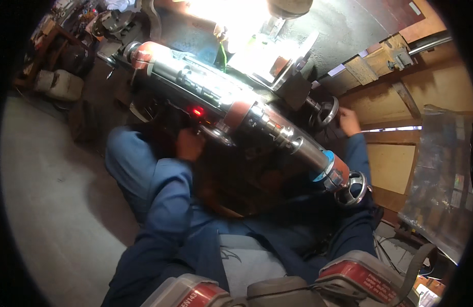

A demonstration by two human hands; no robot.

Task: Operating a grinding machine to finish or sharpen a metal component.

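Observation:
A long machine with a steel shaft and red-painted housings [238, 113] runs diagonally in front of me, probably a lathe-like or grinding machine. My left hand [190, 145], in shadow, is closed at the edge of a small metal handwheel [218, 137] below the middle of the machine. Its fingers are dim. On the far right side, my right hand [350, 123] has curled fingers at the rim of a larger handwheel [328, 112]. Another spoked handwheel [353, 188] sits on the machine's right end, near my right forearm. A small red light [197, 111] glows above my left hand.
A bright lamp glare [228, 18] washes out the area behind the machine. Wooden panelling [392, 171] and a hanging clear plastic sheet [441, 169] stand at the right. Tools and metal parts [111, 23] crowd the far left, beside the grey floor [57, 179].

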